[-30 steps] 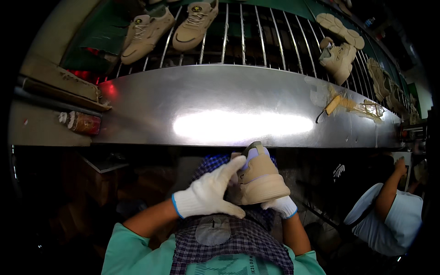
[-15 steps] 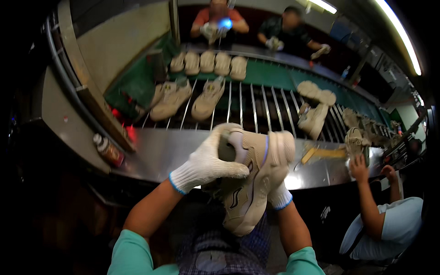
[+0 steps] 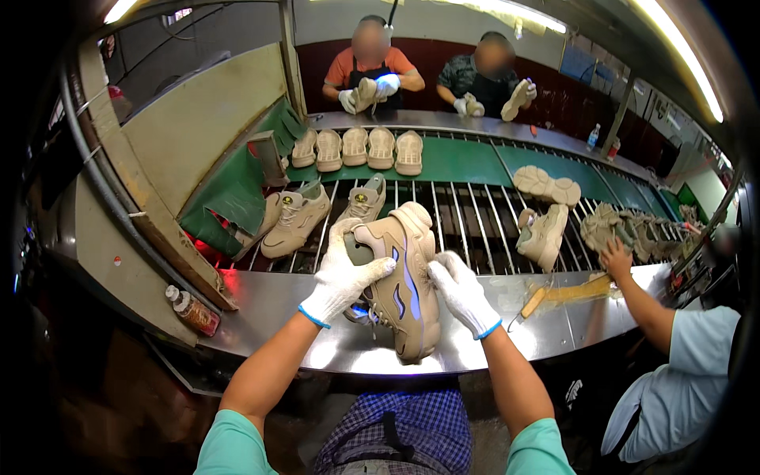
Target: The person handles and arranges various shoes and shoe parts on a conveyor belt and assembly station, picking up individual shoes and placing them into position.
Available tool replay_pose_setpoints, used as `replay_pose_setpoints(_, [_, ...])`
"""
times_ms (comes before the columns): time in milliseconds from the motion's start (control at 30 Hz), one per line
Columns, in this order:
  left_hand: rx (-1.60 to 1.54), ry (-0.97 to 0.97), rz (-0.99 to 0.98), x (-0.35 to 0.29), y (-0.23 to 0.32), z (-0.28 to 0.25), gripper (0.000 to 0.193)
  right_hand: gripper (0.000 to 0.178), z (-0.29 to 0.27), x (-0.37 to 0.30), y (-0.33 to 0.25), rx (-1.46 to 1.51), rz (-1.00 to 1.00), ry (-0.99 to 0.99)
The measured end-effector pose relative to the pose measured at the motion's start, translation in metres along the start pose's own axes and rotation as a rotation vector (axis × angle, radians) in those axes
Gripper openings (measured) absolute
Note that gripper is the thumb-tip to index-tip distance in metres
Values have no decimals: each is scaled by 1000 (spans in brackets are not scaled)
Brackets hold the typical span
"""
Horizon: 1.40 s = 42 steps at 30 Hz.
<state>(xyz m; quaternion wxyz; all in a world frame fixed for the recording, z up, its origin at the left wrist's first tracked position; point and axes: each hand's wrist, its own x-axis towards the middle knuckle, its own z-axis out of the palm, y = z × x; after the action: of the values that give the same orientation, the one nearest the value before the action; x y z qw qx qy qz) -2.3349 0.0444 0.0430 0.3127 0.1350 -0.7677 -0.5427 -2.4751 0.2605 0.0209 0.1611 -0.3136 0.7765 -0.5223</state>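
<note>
A beige chunky sneaker (image 3: 402,277) with purple-blue side stripes is tilted over the metal ledge, heel up and toe toward me. My left hand (image 3: 342,277), in a white knit glove, is closed around its heel and collar, the thumb lying across the upper. My right hand (image 3: 463,293), gloved alike, is at the edge of the thick sole, with bent fingers drawn together against it. Its fingertips are partly hidden. Behind the held sneaker, a second beige sneaker (image 3: 362,204) and a third sneaker (image 3: 297,218) stand on the roller rack.
Several pale soles (image 3: 356,148) line a green belt (image 3: 467,161). Another sole (image 3: 546,186) and a tipped shoe (image 3: 543,237) lie farther right. A wooden-handled tool (image 3: 535,302) rests on the metal ledge (image 3: 269,313), a bottle (image 3: 192,310) at its left. A co-worker's hand (image 3: 615,258) touches shoes at right; two people work opposite.
The sneaker has turned more upright and moved away from me over the ledge. My right hand has come out from behind it to the sole's side. The view has tilted upward.
</note>
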Motion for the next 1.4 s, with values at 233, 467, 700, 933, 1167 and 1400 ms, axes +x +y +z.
replay_pose_setpoints(233, [-27, -28, -37, -6, 21, 4, 105, 43, -5, 18, -9, 151, -152, -165])
replay_pose_setpoints(467, [160, 44, -31, -10, 29, 6, 101, 58, -13, 12, -56, -492, -59, -167])
replay_pose_setpoints(700, [21, -3, 21, -18, 29, 8, 98, 68, -28, 4, -50, -308, -41, -225])
replay_pose_setpoints(933, [80, 31, 36, -24, 29, 14, 99, 74, 4, -39, -15, -193, 104, -217])
replay_pose_setpoints(1167, [123, 85, 31, -27, 20, 2, 97, 74, 17, -91, 9, -41, -21, -207])
replay_pose_setpoints(1400, [58, 32, 15, -32, 50, 5, 101, 55, 13, -106, 31, 113, -53, -76])
